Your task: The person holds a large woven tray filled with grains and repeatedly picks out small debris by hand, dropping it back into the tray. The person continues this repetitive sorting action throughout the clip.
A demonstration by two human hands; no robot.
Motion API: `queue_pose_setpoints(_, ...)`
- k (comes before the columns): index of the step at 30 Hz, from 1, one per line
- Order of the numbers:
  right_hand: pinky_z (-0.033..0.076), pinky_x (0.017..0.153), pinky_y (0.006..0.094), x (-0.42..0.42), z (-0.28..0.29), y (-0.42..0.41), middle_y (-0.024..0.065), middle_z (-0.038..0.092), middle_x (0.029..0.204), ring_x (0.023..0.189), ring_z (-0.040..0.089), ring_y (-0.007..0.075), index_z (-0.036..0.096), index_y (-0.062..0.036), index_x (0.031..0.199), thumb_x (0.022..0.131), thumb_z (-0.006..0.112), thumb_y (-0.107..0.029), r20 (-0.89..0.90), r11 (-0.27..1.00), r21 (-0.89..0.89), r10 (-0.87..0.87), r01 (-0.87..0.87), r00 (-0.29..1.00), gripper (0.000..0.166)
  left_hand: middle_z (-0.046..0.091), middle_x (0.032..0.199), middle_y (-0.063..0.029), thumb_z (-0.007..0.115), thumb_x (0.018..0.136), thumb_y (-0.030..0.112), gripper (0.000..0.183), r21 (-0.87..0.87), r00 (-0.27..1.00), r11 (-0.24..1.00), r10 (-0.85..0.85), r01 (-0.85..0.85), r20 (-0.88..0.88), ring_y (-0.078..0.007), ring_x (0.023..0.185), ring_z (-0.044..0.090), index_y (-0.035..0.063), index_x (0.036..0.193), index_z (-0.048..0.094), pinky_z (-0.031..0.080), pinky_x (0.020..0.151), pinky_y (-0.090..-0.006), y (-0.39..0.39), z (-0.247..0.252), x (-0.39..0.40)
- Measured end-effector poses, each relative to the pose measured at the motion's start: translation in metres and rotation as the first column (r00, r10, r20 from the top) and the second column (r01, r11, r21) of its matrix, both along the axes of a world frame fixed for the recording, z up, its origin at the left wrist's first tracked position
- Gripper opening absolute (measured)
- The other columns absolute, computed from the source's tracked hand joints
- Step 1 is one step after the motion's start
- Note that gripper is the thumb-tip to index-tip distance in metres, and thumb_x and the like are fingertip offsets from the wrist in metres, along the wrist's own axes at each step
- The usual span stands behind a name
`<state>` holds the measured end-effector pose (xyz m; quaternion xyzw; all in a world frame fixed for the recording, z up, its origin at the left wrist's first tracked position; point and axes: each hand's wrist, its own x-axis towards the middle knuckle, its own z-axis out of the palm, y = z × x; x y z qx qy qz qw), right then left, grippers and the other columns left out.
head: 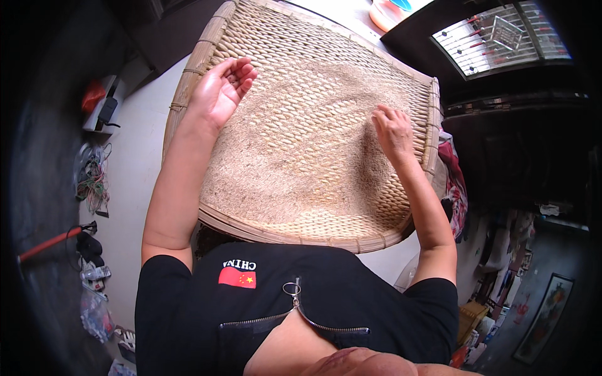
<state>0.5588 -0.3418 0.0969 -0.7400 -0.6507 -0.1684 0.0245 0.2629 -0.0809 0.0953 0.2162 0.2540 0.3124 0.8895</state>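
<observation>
A wide woven winnowing basket [201,52] with a bound bamboo rim lies before me, its near edge close to my shirt. Small tan seeds or grains [263,183] cover much of its weave, thickest toward the near left, and bare weave shows through the middle. My left hand [225,91] hovers by the left rim, palm turned up, fingers loosely curled and apart, with small dark specks on them. On the right, my right hand [394,130] is over the grains, back up and fingers bent. Its fingertips' undersides are hidden, so whether it pinches anything is unclear.
Beyond the far rim are an orange basin [385,16] and a blue one [402,3]. Dark wooden furniture or a door [512,155] stands on the right. Tangled wires [94,181], a red-handled tool [49,244] and plastic bags [95,312] lie at left. Reddish cloth [451,176] hangs near the right rim.
</observation>
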Motion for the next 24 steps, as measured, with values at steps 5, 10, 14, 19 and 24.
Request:
queue_pose_setpoints(5,0.048,0.081,0.0341,-0.074,-0.023,0.029,0.0062,0.065,0.105,0.096,0.060,0.0217,0.066,-0.0068,0.101,0.085,0.060,-0.010,-0.253,0.968,0.099,0.250,-0.233,0.934,0.017,0.061,0.093,-0.0113,0.045,0.097,0.016,0.024,-0.007,0.999,1.000,-0.004,0.005,0.032,-0.0206,0.087,0.063,-0.0047,0.104,0.056,0.054,0.074,-0.0274,0.007,-0.004,0.002)
queue_pose_setpoints(10,0.051,0.068,0.0305,-0.146,-0.025,0.068,0.0049,0.066,0.091,0.080,0.062,0.0195,0.069,-0.0066,0.096,0.082,0.067,-0.010,-0.446,0.917,0.113,0.391,-0.383,0.805,0.015,0.063,0.093,-0.0107,0.046,0.097,0.016,0.024,0.005,0.998,0.998,0.067,-0.067,-0.019,-0.0199,0.087,0.064,-0.0037,0.103,0.057,0.054,0.075,-0.0272,0.004,0.002,0.000)
queue_pose_setpoints(14,0.052,0.068,0.0308,-0.185,-0.031,0.099,0.0049,0.065,0.094,0.082,0.061,0.0196,0.068,-0.0092,0.098,0.083,0.066,-0.013,-0.545,0.889,0.198,0.450,-0.413,0.707,0.015,0.062,0.093,-0.0105,0.046,0.097,0.017,0.025,0.000,0.997,0.997,0.078,-0.078,-0.025,-0.0197,0.086,0.064,-0.0041,0.103,0.058,0.055,0.074,-0.0273,0.001,0.006,-0.001)
queue_pose_setpoints(19,0.041,0.100,0.0372,-0.219,-0.039,0.115,0.0060,0.050,0.135,0.125,0.046,0.0247,0.056,-0.0144,0.125,0.087,0.055,-0.014,-0.434,0.792,0.098,0.579,-0.602,0.690,0.037,0.062,0.093,-0.0103,0.045,0.097,0.018,0.027,0.011,0.998,0.998,0.058,-0.059,0.026,-0.0200,0.086,0.064,-0.0045,0.105,0.058,0.055,0.075,-0.0274,0.005,0.003,-0.004)
queue_pose_setpoints(24,0.028,0.112,0.0351,-0.180,-0.058,0.132,0.0026,0.041,0.144,0.136,0.033,0.0210,0.050,-0.0191,0.132,0.090,0.048,-0.006,-0.209,0.895,-0.043,0.427,-0.445,0.880,0.044,0.063,0.092,-0.0102,0.044,0.097,0.018,0.028,0.018,0.996,0.996,0.084,-0.084,-0.005,-0.0200,0.086,0.064,-0.0049,0.105,0.058,0.055,0.075,-0.0279,0.003,0.008,-0.004)
